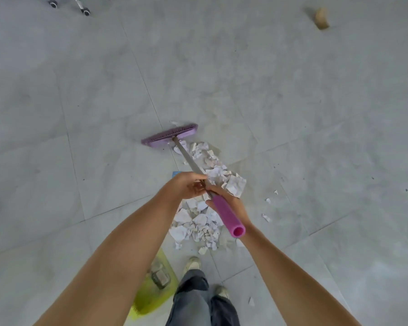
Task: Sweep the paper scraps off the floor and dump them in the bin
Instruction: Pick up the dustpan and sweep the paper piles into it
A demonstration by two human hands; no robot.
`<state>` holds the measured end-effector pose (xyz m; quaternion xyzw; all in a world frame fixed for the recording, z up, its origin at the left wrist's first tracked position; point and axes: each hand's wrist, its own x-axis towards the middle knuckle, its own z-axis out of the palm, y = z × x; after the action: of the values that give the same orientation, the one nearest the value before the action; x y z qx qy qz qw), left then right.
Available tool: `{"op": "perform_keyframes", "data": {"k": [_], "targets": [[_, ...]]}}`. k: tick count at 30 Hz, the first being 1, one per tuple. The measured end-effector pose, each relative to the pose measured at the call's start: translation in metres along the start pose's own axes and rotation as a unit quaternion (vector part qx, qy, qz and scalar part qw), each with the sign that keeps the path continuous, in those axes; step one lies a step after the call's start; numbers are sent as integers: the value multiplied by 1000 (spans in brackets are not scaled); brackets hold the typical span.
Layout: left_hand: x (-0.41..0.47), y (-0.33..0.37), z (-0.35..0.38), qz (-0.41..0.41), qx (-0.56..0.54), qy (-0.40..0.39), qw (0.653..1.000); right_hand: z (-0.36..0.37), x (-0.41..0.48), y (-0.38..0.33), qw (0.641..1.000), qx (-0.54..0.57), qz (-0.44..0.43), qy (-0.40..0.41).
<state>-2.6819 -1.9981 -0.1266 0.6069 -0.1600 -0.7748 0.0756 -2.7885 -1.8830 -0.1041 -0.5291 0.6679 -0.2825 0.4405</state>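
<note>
Sweeping step in hand: we see both hands on one broom (170, 135). The left hand (189, 185) is clenched round the metal shaft and the right hand (232, 204) grasps the pink grip. The broom head sits at 12 o'clock of one scraps (193, 228) pile, which lies under our hands. About four strays (266, 217) lie at 3 to 5 o'clock of the pile, and one sits beyond the head. One dustpan (151, 292) is at 6 o'clock, by our feet. No bin in view. Next, we judge: pull the head back and gather the strays.
</note>
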Motion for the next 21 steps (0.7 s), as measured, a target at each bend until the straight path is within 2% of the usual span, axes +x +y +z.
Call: {"op": "perform_keyframes", "data": {"k": [4,11,14,17,21], "targets": [[-3,-13,15,-17,47,3,999,-16,-23,7,999,-37,-14,-14],[-46,-79,50,-45,36,-41,998,-46,-103,11,986,-151,2,-72],[-58,-121,60,-48,25,-48,997,-48,-147,18,987,-118,49,-96],[-76,-170,70,-39,16,-48,998,-50,-195,30,982,-139,67,-108],[-92,-243,93,-39,8,-52,998,-67,-261,33,979,-36,170,-105]]}}
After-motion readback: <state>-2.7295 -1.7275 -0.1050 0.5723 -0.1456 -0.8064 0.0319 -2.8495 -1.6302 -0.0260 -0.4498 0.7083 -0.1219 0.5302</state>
